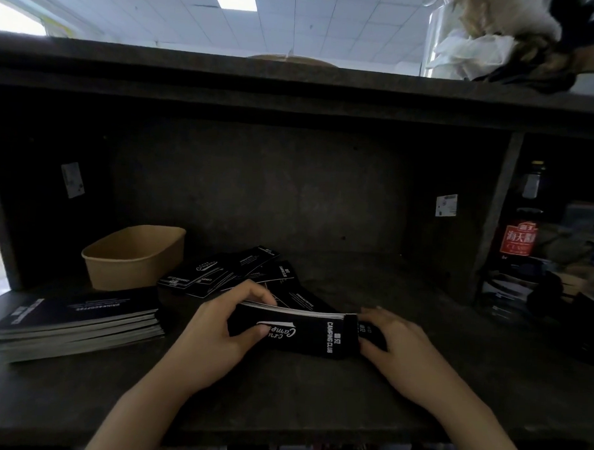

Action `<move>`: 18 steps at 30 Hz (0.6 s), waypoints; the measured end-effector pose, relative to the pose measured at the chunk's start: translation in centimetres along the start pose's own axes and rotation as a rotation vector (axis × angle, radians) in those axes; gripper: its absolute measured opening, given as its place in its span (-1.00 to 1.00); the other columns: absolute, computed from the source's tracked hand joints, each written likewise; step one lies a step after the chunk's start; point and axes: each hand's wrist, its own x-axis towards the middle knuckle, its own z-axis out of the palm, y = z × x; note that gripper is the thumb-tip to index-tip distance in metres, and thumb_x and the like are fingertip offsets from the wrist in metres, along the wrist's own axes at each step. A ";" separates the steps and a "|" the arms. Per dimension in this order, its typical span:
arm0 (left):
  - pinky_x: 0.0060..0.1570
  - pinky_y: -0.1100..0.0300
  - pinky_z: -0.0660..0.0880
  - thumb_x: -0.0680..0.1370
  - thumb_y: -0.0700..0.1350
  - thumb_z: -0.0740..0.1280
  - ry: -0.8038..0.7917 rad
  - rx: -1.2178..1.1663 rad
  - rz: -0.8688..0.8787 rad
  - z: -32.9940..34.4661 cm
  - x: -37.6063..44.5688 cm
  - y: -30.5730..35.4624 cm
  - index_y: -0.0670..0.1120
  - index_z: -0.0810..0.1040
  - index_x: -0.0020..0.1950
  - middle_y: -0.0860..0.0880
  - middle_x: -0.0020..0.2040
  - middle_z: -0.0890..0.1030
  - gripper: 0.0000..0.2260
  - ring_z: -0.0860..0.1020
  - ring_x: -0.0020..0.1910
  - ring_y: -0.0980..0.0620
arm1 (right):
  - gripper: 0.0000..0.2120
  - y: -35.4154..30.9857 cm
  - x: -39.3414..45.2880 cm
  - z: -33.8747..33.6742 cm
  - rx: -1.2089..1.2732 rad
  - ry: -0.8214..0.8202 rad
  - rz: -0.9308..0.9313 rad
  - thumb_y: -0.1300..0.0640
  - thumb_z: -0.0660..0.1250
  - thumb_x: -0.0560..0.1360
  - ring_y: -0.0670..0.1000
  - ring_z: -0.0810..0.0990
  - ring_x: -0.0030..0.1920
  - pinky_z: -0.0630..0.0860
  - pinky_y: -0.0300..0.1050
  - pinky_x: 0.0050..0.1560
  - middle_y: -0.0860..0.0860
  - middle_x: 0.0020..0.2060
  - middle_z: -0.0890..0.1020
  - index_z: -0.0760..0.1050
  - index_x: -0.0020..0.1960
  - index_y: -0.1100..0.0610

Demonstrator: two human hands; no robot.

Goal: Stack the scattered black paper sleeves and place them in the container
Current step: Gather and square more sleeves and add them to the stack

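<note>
The left hand [221,327] grips one end of a gathered bundle of flat black paper sleeves with white lettering [294,332], thumb on the near face and fingers curled over the top edge; the right hand [391,337] holds the other end, fingers curled round it, and the bundle stands on its long edge on the dark worn shelf board [281,394]. To square it well, I would tap that lower edge on the board and press both ends inward until the white edges line up. Behind the bundle lies a loose fan of more black sleeves [232,273], not yet gathered. Left of that fan stands the brown paper container [134,257], empty as far as shows. Left of the bundle, a separate flat stack of black sleeves [76,327] lies in the reach toward the container. Far right of the bundle stands a dark bottle with a red label [520,234].
</note>
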 end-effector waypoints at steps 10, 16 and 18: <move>-0.04 0.33 0.49 0.50 -0.23 0.38 -0.105 -0.115 -0.019 -0.1 -0.1 0.1 0.08 0.52 -0.07 0.09 -0.05 0.58 -0.80 0.57 -0.02 0.12 | -0.60 -0.4 -0.5 -0.3 -0.019 0.020 -0.127 0.05 0.28 0.54 -0.21 0.18 0.46 0.25 -0.16 0.44 -0.21 0.46 0.27 0.34 0.35 -0.16; -0.08 0.28 0.44 0.51 -0.24 0.35 0.059 -0.138 -0.096 -0.4 0.1 -0.3 0.09 0.51 -0.08 0.14 -0.06 0.59 -0.80 0.56 -0.06 0.19 | -0.51 -0.7 0.1 -0.4 -0.028 -0.129 -0.256 -0.10 0.18 0.58 -0.28 0.17 0.42 0.12 -0.17 0.47 -0.30 0.44 0.20 0.10 0.45 -0.29; -0.07 0.15 0.49 0.52 -0.24 0.35 0.130 -0.187 -0.129 -0.5 0.1 -0.4 0.08 0.51 -0.10 0.10 -0.10 0.60 -0.80 0.57 -0.10 0.15 | -0.48 -0.4 0.1 -0.2 -0.066 -0.037 -0.255 -0.18 0.23 0.52 -0.26 0.30 0.35 0.19 -0.13 0.45 -0.31 0.34 0.37 0.15 0.44 -0.26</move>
